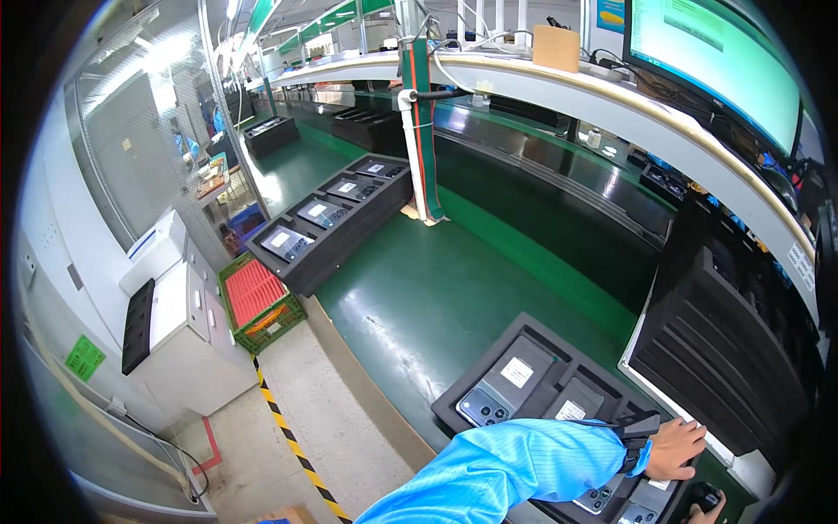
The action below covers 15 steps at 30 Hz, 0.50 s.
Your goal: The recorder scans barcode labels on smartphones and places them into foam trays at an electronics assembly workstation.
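Observation:
My left hand (674, 450) reaches across from a blue sleeve with a black strap at the wrist. Its fingers are spread and rest at the right end of a black foam tray (454, 397), beside a white edge. Smartphones lie back-up in the tray's slots, among them a dark blue phone (502, 393) with a white label and a camera block. My forearm covers part of the tray. At the lower right edge, my right hand (709, 513), only partly in view, has its fingers around a small black rounded device (704, 496).
Another black foam tray (336, 218) with labelled phones lies farther along the green bench (375, 323). Stacked black trays (724, 341) stand at right, under a shelf with a monitor (716, 61). A green crate (262, 301) and a white cabinet (196, 341) stand at left.

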{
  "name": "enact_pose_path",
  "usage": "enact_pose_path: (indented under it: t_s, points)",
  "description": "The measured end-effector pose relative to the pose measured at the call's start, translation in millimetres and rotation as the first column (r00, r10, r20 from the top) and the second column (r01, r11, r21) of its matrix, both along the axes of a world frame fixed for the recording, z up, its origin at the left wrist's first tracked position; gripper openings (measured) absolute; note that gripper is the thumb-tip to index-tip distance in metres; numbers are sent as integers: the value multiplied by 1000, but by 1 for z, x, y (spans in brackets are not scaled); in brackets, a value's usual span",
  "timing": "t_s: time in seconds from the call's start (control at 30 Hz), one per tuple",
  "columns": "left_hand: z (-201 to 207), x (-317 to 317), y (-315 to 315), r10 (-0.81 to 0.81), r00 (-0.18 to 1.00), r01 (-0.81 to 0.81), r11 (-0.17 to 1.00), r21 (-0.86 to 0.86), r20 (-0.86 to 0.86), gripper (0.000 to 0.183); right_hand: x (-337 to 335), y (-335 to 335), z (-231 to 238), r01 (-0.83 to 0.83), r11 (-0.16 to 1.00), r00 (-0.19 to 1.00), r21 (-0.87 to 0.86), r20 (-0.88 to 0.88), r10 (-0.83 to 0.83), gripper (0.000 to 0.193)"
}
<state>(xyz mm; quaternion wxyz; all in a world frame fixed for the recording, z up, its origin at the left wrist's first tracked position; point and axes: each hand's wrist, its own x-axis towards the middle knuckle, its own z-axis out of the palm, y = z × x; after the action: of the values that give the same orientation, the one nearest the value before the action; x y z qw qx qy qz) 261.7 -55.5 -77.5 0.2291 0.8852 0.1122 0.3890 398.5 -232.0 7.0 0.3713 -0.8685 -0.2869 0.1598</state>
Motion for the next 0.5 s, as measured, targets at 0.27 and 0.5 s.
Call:
enact_pose_path:
  t_s: [0.27, 0.5]
  points:
    - [11, 0, 6, 15, 996, -7, 996, -94, 87, 30, 8, -1, -6, -6, 1000, 989, -28, 147, 10, 54]
    - [25, -12, 4, -70, 997, 66, 983, -169, -17, 42, 34, -7, -30, -75, 997, 949, -4, 306, 72, 51]
